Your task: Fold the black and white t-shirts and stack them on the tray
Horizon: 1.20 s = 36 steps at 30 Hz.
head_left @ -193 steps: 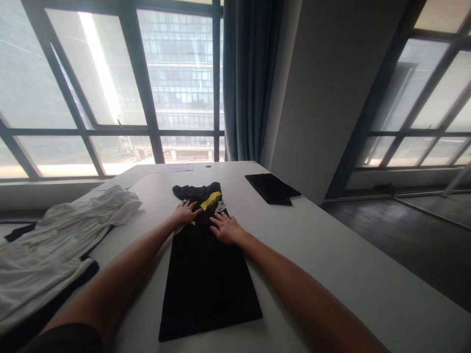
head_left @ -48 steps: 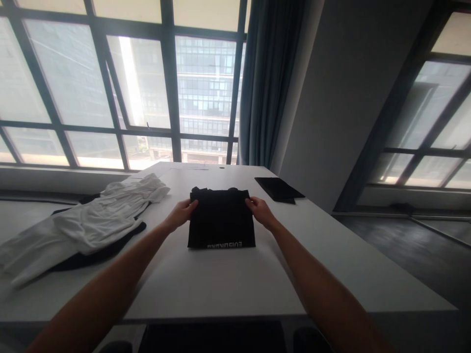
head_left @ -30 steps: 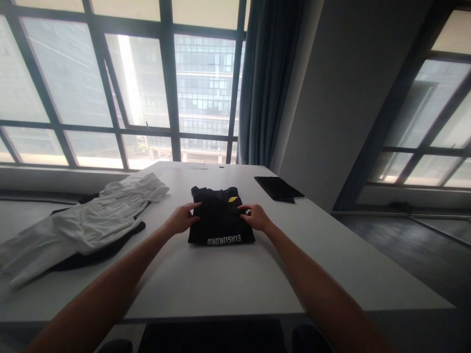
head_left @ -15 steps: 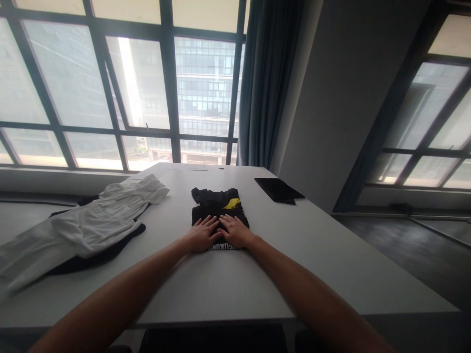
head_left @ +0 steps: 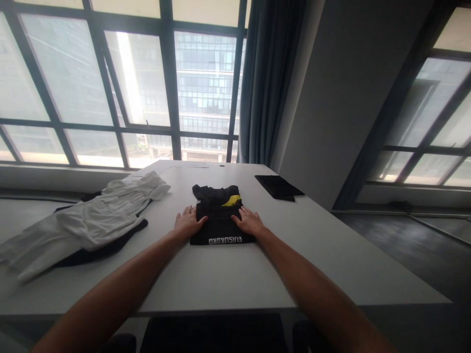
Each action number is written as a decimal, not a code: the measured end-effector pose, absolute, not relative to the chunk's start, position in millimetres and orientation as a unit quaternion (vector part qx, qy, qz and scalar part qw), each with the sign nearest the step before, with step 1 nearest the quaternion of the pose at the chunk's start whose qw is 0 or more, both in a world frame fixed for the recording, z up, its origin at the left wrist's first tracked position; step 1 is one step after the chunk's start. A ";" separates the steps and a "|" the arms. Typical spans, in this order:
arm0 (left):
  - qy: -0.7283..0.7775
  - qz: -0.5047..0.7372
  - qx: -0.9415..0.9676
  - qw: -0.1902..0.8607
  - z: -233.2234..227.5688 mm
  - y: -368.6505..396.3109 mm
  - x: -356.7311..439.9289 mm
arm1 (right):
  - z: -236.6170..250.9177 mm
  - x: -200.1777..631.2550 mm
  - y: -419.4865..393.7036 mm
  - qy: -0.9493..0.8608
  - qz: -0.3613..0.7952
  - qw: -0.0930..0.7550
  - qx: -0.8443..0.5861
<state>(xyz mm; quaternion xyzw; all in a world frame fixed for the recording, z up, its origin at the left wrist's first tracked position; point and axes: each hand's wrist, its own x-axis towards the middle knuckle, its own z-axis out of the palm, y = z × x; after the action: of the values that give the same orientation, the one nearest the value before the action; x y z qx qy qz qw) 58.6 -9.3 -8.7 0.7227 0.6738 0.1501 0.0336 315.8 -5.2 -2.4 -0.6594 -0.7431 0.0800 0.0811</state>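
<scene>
My left hand (head_left: 187, 221) and right hand (head_left: 249, 221), fingers spread flat, arms outstretched, press either edge of the folded black shirt (head_left: 220, 215) mid-frame, gripping nothing.

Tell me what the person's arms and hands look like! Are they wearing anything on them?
Both arms are bare from the bottom edge of the picture up to the fingers, with no sleeves showing. The left hand and the right hand wear no gloves, and no watch, ring or bracelet can be seen on them. The fingers are bare too.
</scene>
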 end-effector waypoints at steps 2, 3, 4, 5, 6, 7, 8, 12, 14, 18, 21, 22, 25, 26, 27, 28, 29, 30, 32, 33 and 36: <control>0.681 0.171 0.712 0.013 -3.6 -10.1 54.0 | -1.3 315.1 -6.2 -0.745 0.058 0.101 -0.657; 0.679 0.180 0.712 0.008 -0.9 -10.0 52.1 | -0.7 314.4 -6.6 -0.744 0.047 0.110 -0.657; 0.676 0.190 0.712 0.006 1.5 -9.4 50.6 | -0.1 313.5 -6.9 -0.743 0.037 0.118 -0.657; 0.673 0.200 0.712 0.008 3.4 -8.3 49.4 | 0.3 312.6 -6.9 -0.743 0.029 0.124 -0.657; 0.671 0.212 0.711 0.012 4.7 -7.0 48.5 | 0.6 311.8 -6.7 -0.742 0.022 0.130 -0.657; 0.668 0.225 0.709 0.017 5.5 -5.5 47.8 | 0.7 311.2 -6.4 -0.742 0.017 0.136 -0.657; 0.664 0.241 0.707 0.024 6.0 -4.1 47.4 | 0.8 310.8 -6.0 -0.740 0.013 0.142 -0.657; 0.636 0.331 0.692 0.083 8.3 -0.7 48.2 | 1.8 311.3 -5.5 -0.731 0.013 0.156 -0.664; 0.610 0.389 0.680 0.119 9.7 0.9 49.8 | 3.1 311.9 -6.1 -0.728 0.015 0.156 -0.667; 0.575 0.456 0.638 0.232 6.4 7.1 49.6 | 5.9 312.2 -8.3 -0.731 0.023 0.147 -0.666; 0.602 0.408 0.647 0.231 2.4 9.1 44.6 | 7.4 312.3 -9.5 -0.732 0.026 0.145 -0.666; 0.611 0.381 0.668 0.189 2.3 8.1 43.2 | 7.9 312.4 -9.9 -0.732 0.026 0.143 -0.666; 0.621 0.312 0.718 0.036 6.0 0.7 45.6 | 10.0 311.5 -11.7 -0.735 0.016 0.146 -0.662; 0.613 0.305 0.729 0.002 7.3 -2.5 49.1 | 10.6 310.4 -12.5 -0.739 0.009 0.153 -0.656; 0.597 0.305 0.742 -0.018 7.9 -5.4 53.8 | 10.9 308.8 -13.3 -0.748 -0.001 0.163 -0.644; 0.573 0.304 0.760 -0.026 7.4 -7.9 59.3 | 10.7 306.7 -14.1 -0.761 -0.010 0.176 -0.625; 0.546 0.295 0.784 -0.022 5.7 -9.7 65.0 | 10.0 304.2 -14.7 -0.778 -0.015 0.187 -0.599; 0.524 0.274 0.807 -0.007 3.0 -10.7 70.2 | 8.7 301.6 -15.1 -0.798 -0.014 0.190 -0.571; 0.506 0.200 0.838 0.040 -4.2 -10.3 77.7 | 4.7 297.1 -14.9 -0.832 0.017 0.165 -0.529; 0.510 0.162 0.842 0.061 -7.7 -9.1 79.4 | 2.5 295.8 -14.2 -0.841 0.042 0.140 -0.521; 0.542 0.107 0.828 0.093 -13.6 -4.1 76.3 | -2.1 297.9 -10.1 -0.828 0.103 0.076 -0.545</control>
<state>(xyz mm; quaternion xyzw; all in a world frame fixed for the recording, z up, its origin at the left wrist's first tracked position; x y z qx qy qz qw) 76.3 -4.1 -13.6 0.8282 0.5423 0.1071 0.0927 297.9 -10.1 -2.1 -0.5453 -0.8284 0.1032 0.0758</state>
